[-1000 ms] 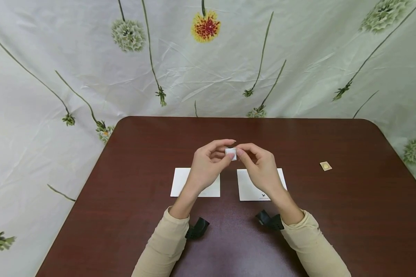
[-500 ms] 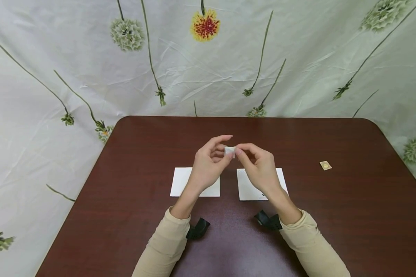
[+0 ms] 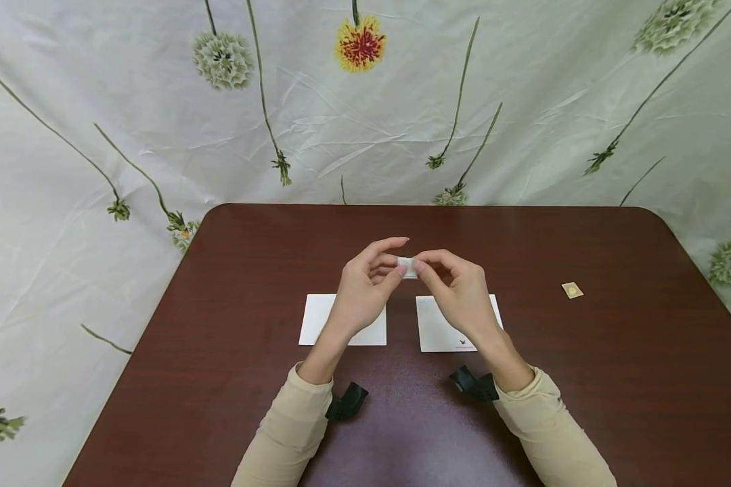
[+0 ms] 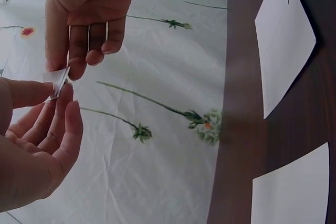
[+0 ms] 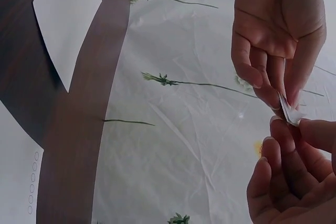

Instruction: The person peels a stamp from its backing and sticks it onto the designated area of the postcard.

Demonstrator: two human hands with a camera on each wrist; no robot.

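Observation:
A small, thin white square [image 3: 407, 268] is held up between both hands above the table. My left hand [image 3: 365, 292] pinches its left side with the thumb in front, while the index finger stretches out above it. At its right side, my right hand [image 3: 458, 295] pinches the edge between thumb and index finger. The left wrist view shows the square [image 4: 56, 83] as partly see-through along its top. From the right wrist, the square [image 5: 290, 113] appears edge-on, with two thin layers spread apart in a narrow V.
Under the left forearm lies a plain white card [image 3: 317, 323]; under the right, a white card [image 3: 437, 328] with a small black bird mark. A small beige square [image 3: 572, 291] with a round centre lies farther right on the dark red table [image 3: 615, 379]. Behind hangs a flowered cloth [image 3: 402, 122].
The left index finger has lifted away from the white square. The square tilted briefly, then shifted slightly right. Both hands stay almost in place.

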